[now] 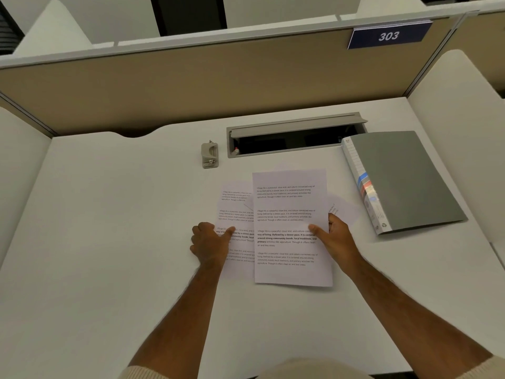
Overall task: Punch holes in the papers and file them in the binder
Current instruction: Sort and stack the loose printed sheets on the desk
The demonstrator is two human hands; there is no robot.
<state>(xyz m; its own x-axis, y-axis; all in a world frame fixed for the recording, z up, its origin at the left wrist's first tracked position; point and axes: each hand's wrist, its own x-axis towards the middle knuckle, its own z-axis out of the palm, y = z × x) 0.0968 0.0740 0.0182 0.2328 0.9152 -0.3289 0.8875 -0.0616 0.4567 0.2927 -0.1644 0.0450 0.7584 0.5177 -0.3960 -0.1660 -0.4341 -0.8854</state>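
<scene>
Matt white desk (109, 214), thin printed paper sheets (289, 214), smooth grey plastic binder (410, 181), metal hole punch (210, 155).

Both bare forearms reach forward, the left hand (210, 243) knuckles-up with fingers curled and thumb pointing right, the right hand (332, 236) pinching with thumb on top.

Printed white papers (289, 214) lie fanned at centre frame; grey hole punch (210, 155) stands above-left; grey binder (404, 181) lies closed at right.
</scene>
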